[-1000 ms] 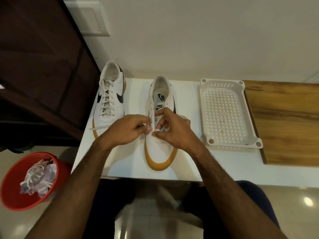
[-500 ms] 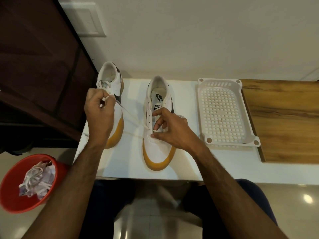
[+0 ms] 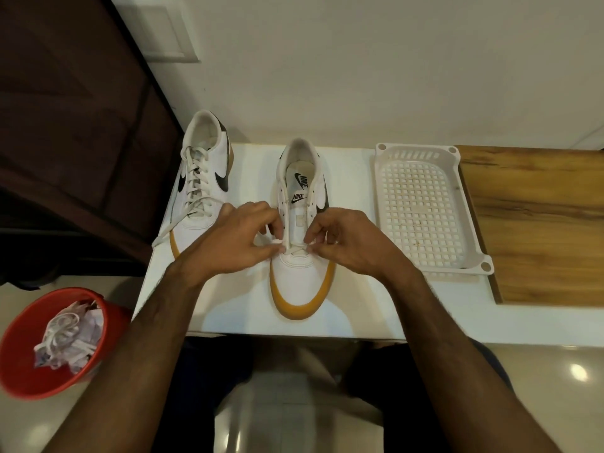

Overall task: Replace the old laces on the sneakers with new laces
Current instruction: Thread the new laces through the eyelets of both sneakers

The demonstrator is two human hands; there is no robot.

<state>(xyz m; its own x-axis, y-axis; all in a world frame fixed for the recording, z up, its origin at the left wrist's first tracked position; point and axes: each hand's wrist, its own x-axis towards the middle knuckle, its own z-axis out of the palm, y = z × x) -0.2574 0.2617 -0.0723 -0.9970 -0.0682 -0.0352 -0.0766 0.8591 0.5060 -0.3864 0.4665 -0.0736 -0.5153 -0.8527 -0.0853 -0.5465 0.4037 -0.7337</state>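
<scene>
The white gum-soled leather sneaker [image 3: 302,256] lies heel-away between both hands; left hand [image 3: 235,243] and right hand [image 3: 343,245] each pinch the new white lace [image 3: 295,250] beside its lowest eyelets.

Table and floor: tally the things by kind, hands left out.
Sneakers: 2, one laced, one being laced
White baskets: 1
Red bins: 1
Wooden boards: 1
Total: 5

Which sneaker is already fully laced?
The far-left sneaker, untouched by either hand; the middle sneaker has lace only at its lowest eyelets.
</scene>
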